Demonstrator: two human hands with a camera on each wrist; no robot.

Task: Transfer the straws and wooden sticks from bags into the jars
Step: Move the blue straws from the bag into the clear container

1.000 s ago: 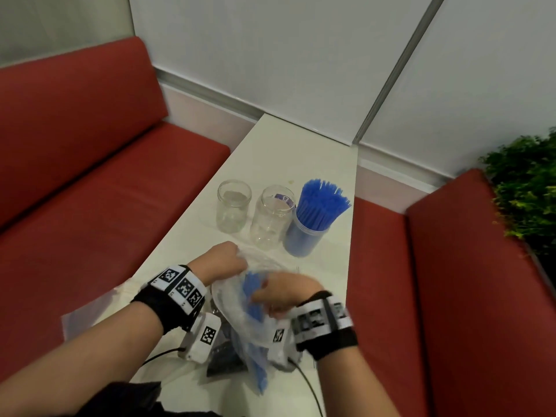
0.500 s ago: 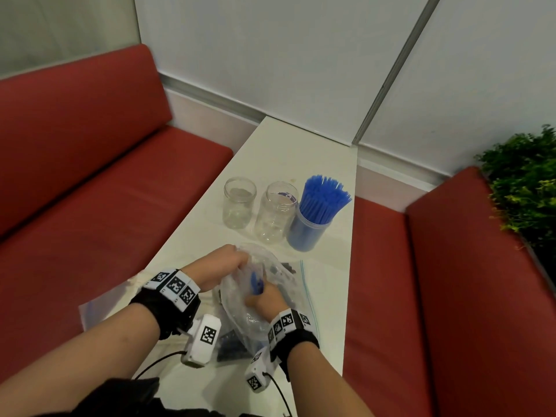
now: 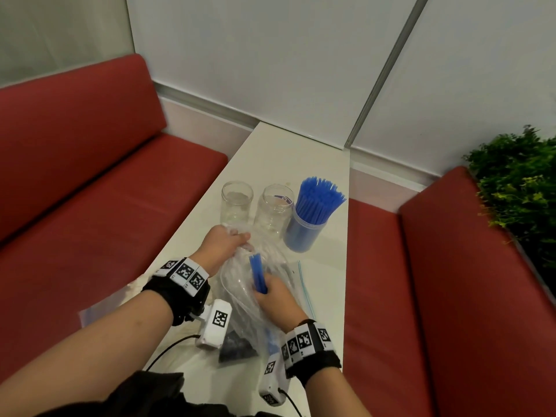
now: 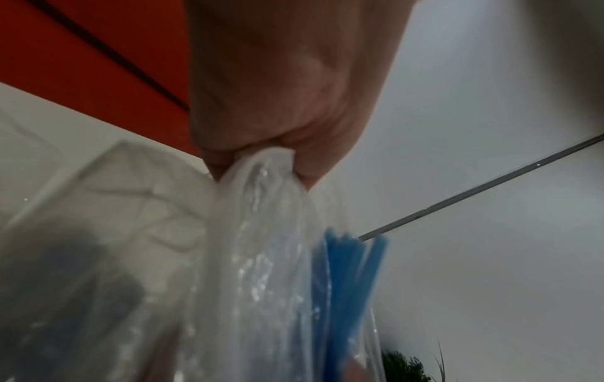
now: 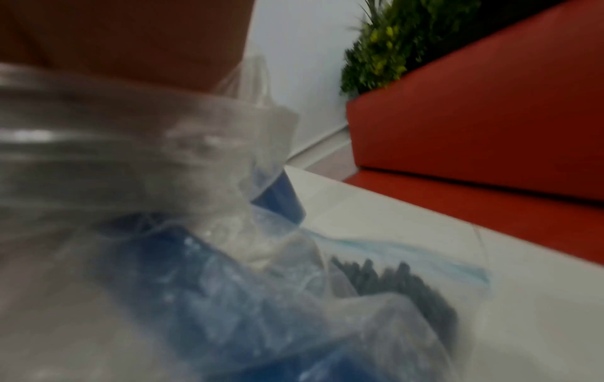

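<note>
My left hand pinches the clear plastic bag open while my right hand grips the last blue straws; one far-edge jar is full, two clear glass jars await filling.

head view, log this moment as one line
left hand: grips plastic bag top | right hand: holds blue straws | jars: two empty, one full of straws
</note>
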